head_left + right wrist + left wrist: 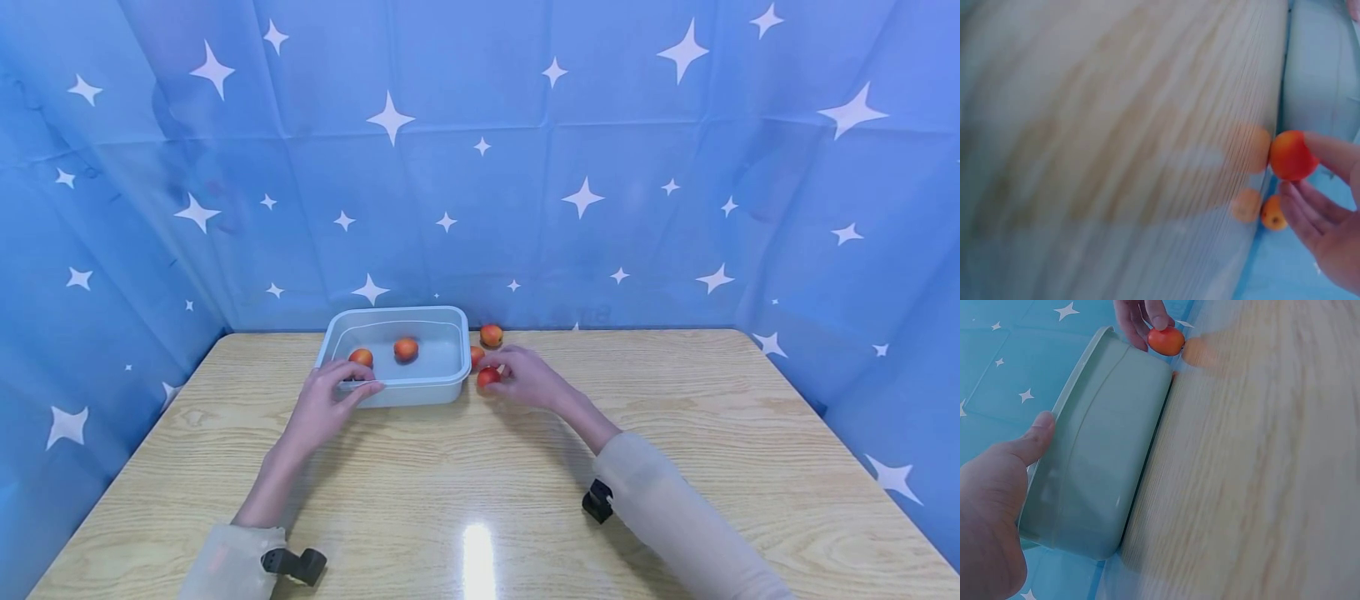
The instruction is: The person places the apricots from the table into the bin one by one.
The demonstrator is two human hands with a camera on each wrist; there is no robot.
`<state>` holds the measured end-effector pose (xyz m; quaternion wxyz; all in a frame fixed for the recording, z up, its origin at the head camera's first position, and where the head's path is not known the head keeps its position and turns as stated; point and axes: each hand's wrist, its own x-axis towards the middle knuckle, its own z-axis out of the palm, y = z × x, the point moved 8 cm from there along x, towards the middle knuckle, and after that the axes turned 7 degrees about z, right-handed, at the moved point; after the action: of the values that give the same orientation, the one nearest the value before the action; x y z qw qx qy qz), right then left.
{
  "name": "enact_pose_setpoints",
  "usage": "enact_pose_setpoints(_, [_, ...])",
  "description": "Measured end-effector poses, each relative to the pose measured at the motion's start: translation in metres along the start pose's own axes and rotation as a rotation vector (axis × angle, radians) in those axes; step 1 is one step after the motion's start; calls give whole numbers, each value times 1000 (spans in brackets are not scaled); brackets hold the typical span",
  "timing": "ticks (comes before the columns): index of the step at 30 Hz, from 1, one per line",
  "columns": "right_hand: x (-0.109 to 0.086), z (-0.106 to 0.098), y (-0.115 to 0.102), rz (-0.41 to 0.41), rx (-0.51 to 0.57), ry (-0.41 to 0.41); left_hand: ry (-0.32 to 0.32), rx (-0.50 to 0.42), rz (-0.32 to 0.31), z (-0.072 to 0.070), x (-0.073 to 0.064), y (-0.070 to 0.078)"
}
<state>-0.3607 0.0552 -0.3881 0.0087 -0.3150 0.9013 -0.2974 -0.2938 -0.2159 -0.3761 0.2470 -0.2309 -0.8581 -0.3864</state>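
Note:
A light blue-grey plastic container (405, 394) stands near the table's back edge, with two round red-orange fruits inside, one at its left (362, 357) and one in the middle (406, 349). My left hand (330, 398) grips its front rim at the left corner, thumb on the outside, fingers over the inside. Just right of the container, my right hand (528, 379) pinches a red-orange fruit (1293, 155) between thumb and fingers, low at the tabletop. Behind that hand lie two more such fruits, one partly hidden against the container (477, 356) and one farther back (491, 335).
The wooden table (480, 467) carries a glossy surface that mirrors the fruits. A blue curtain (480, 208) with white stars hangs right behind the table's back edge and along both sides. A small black camera (597, 502) is at the right sleeve.

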Motion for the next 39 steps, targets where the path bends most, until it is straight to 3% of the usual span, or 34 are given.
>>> enact_pose_setpoints(4, [0,2,0,-7,-2,-28,3,1,5,0,0,0])
enact_pose_setpoints(14, [1,8,2,66,18,-110,5,-2,9,0,-1,0])
enact_pose_setpoints(25, [-3,-2,6,113,95,-54,25,6,34,-1,0,0])
enact_pose_setpoints(39, [-3,-17,-4,57,174,0,18,6,26,-1,0,0])
